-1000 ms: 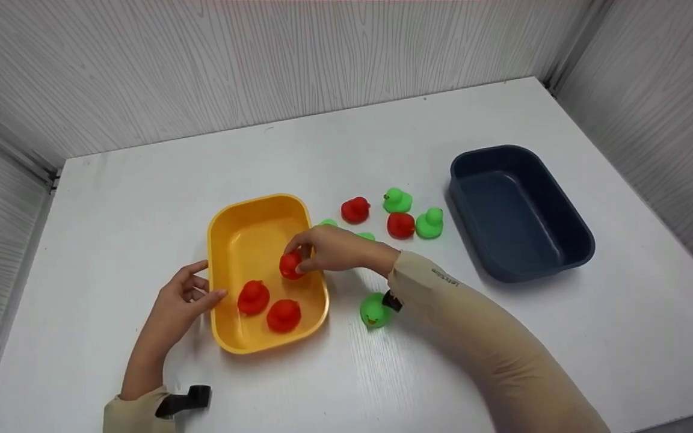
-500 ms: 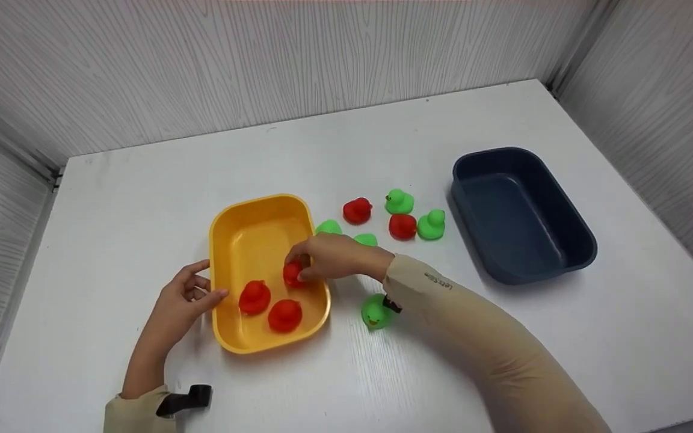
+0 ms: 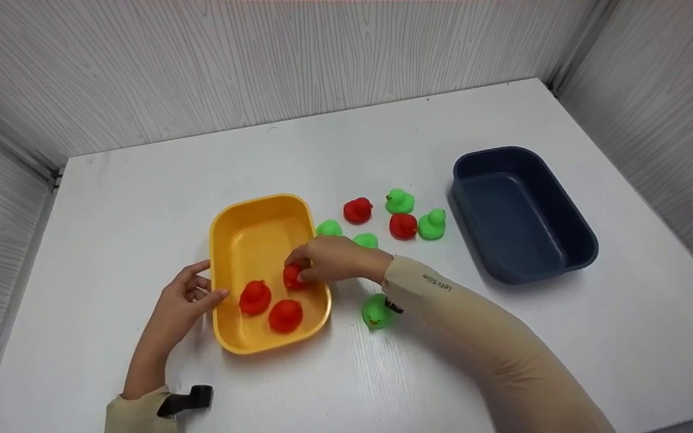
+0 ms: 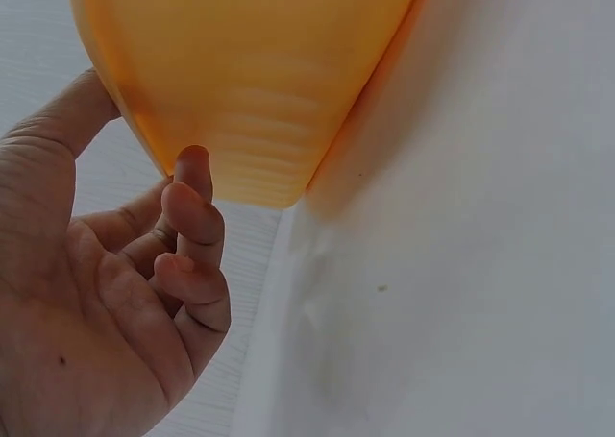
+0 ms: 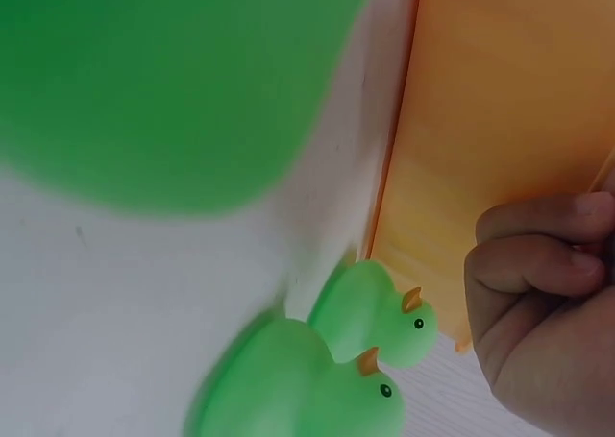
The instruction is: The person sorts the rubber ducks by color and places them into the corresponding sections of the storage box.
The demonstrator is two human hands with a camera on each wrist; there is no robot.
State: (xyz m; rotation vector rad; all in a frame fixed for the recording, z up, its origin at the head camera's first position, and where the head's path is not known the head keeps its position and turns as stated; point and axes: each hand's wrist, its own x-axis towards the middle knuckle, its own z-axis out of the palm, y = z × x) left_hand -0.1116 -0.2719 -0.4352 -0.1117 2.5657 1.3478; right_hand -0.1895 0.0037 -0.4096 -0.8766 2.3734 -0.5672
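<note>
Nearest, a green duck [image 3: 375, 311] on the white worktop [image 3: 382, 385], just beside the right forearm and near the yellow tub's [image 3: 221, 240] right wall; blurred and huge in the right wrist view.

Left hand [image 3: 185, 299] beside the tub's left wall, fingers loosely bent and grasping nothing, thumb tip [image 4: 91, 106] and a fingertip against the outside of the wall [image 4: 250, 82].

Inside the tub, two red ducks [image 3: 254, 297] [image 3: 285, 316] at the near end, just beside each other. A third red duck [image 3: 292, 275] a little farther in, by the right wall, pinched between thumb and fingertips of the right hand [image 3: 328, 258], which reaches in over that rim from the right. Held duck low, at or just above the tub floor; contact with the floor not clear. Tub's long axis roughly near to far, tilted slightly; far half bare. Right hand on the duck, left hand across the tub's width from it.

Beyond the right hand, two green ducks [image 3: 329, 228] [image 3: 366, 240] on the worktop just outside the rim, both showing in the right wrist view [image 5: 380, 312] [image 5: 307, 389]. Farther right, a cluster of two red ducks [image 3: 357, 210] [image 3: 402, 225] and two green ones [image 3: 399, 201] [image 3: 431, 224]. Beyond those, a dark blue tub [image 3: 569, 222], nothing visible in it, well apart from the yellow one.
</note>
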